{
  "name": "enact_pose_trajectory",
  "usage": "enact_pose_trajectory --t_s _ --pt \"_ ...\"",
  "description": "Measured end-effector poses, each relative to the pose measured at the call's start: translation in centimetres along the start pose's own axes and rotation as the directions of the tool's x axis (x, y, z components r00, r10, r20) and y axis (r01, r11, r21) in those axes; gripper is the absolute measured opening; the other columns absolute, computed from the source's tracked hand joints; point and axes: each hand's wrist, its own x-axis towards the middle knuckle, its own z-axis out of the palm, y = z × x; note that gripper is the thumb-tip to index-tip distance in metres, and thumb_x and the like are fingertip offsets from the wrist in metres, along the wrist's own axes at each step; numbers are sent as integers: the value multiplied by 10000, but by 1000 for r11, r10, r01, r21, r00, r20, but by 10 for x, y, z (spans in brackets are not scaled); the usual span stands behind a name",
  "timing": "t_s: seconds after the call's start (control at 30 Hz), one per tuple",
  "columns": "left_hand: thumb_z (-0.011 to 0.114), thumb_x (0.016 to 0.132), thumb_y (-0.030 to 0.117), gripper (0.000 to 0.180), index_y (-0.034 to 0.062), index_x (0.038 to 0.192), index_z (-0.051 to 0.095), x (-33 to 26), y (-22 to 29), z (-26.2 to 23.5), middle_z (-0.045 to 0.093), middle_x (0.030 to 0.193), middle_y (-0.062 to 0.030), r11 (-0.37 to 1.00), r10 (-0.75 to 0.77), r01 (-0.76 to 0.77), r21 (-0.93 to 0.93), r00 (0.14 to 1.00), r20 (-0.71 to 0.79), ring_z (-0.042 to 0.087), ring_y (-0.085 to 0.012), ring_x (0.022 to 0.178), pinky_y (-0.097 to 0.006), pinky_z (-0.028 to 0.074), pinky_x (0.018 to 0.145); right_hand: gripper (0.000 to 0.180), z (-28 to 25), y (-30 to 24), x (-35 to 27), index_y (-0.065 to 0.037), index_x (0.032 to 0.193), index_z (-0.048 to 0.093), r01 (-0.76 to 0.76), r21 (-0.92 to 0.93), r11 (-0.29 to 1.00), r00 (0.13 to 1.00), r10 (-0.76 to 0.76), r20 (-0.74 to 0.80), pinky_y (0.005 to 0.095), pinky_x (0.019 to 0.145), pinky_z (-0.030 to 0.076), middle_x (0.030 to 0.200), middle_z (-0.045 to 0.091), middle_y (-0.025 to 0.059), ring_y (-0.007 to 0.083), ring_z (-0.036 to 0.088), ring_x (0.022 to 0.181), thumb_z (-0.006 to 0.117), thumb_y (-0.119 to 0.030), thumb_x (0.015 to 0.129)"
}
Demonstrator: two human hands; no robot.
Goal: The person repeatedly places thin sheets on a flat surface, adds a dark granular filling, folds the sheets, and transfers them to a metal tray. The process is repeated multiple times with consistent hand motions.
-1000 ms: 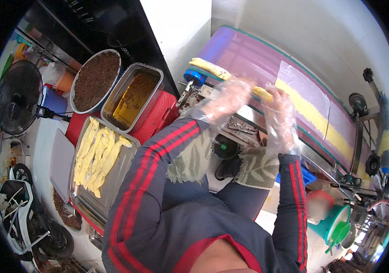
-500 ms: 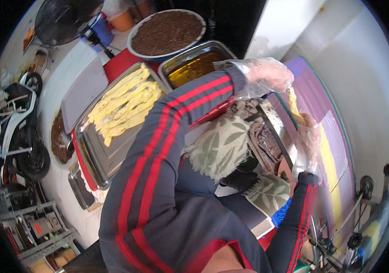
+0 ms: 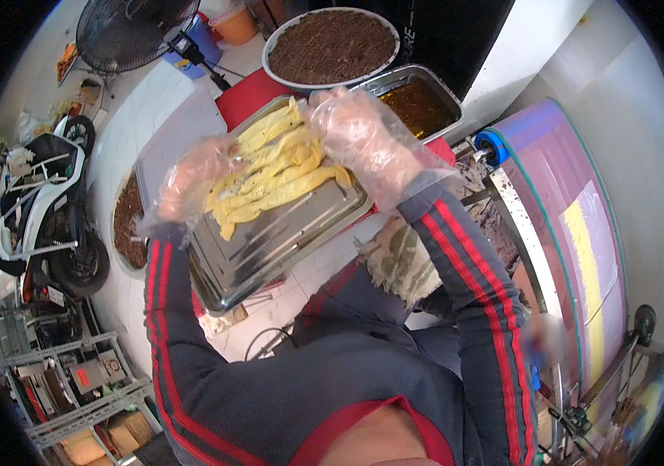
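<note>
Left hand [image 3: 192,182]: fingers blurred under clear glove, grip unclear. Steel tray [image 3: 285,241]: left rim hidden behind it. Yellow strips [image 3: 273,175]: partly covered by right hand [image 3: 359,140].

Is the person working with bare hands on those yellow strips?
No, both the left hand and the right hand wear clear plastic gloves as they rest on the yellow strips in the metal tray.

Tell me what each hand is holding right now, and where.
Both gloved hands, left hand and right hand, rest on the yellow strips in the steel tray; an actual grip cannot be told.
</note>
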Motion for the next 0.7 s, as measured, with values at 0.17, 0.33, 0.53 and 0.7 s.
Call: enact_pose_trajectory --t_s 0.17,0.33,0.53,0.7 --pt "663 1023 412 511 11 1340 668 113 -17 25 693 1312 -200 806 375 -278 523 923 -87 665 -343 1201 -440 500 1042 484 -6 6 -41 -167 1301 720 -48 135 990 980 73 -187 440 961 548 1286 695 66 293 648 1186 816 -142 826" --pt "675 986 493 528 3 1178 721 297 -32 79 727 1135 -257 608 314 -384 694 920 234 690 -431 1062 -525 522 935 391 -16 23 -119 -128 1214 744 -219 288 932 913 300 -275 470 966 550 1293 693 92 315 663 1157 822 -105 831" --pt "657 1023 315 348 33 1221 710 349 -66 69 710 1139 -103 547 282 -435 715 900 332 649 -258 1055 -411 528 905 345 -31 39 -219 -116 1174 748 -390 363 846 788 511 -343 491 903 566 1216 725 133 359 684 1087 794 -118 833" --pt "649 1047 317 347 39 1248 699 305 41 132 702 1033 -26 899 258 -299 319 952 165 640 -154 943 -347 533 789 339 -17 37 -279 -76 1180 729 -512 478 714 710 665 -233 507 941 549 1179 707 159 390 670 1110 758 -82 843"
